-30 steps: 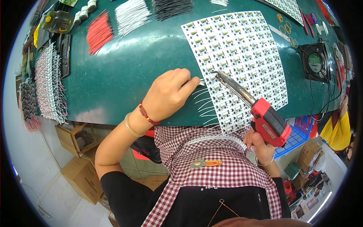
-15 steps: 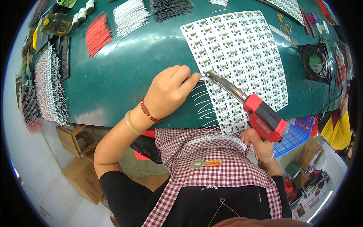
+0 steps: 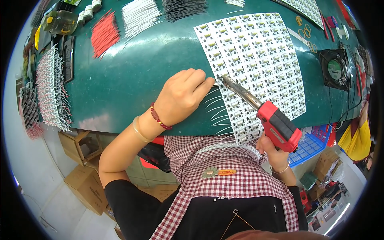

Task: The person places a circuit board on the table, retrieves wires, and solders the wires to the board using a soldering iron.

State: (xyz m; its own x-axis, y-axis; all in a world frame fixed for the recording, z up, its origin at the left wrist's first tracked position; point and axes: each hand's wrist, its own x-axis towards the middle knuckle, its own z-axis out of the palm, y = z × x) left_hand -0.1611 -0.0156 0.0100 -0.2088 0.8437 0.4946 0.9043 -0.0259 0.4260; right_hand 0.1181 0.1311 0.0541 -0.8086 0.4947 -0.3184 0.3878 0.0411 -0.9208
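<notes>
My left hand [image 3: 185,93] is closed in a pinch at the left edge of a white circuit board panel [image 3: 256,56]. A short white wire [image 3: 216,83] shows at its fingertips. My right hand [image 3: 273,155] grips a red and black soldering gun [image 3: 280,127] by its handle. The gun's metal barrel slants up and left, and its tip is at the panel's edge, close beside the left fingertips. Whether tip and wire touch is too small to tell. Below that spot, several white wires [image 3: 219,113] stick out leftward from the panel. Rows of small components cover the panel.
Bundles of red wires [image 3: 105,34], white wires [image 3: 140,17] and black wires [image 3: 184,9] lie at the back of the green table [image 3: 132,84]. A black fan [image 3: 335,69] stands at right. Wired boards [image 3: 52,90] are stacked at left. A blue basket [image 3: 310,149] sits below the table's right side.
The view has shifted slightly. Both hands hold nearly the same pose, with the gun's tip still at the panel's left edge by the left fingertips.
</notes>
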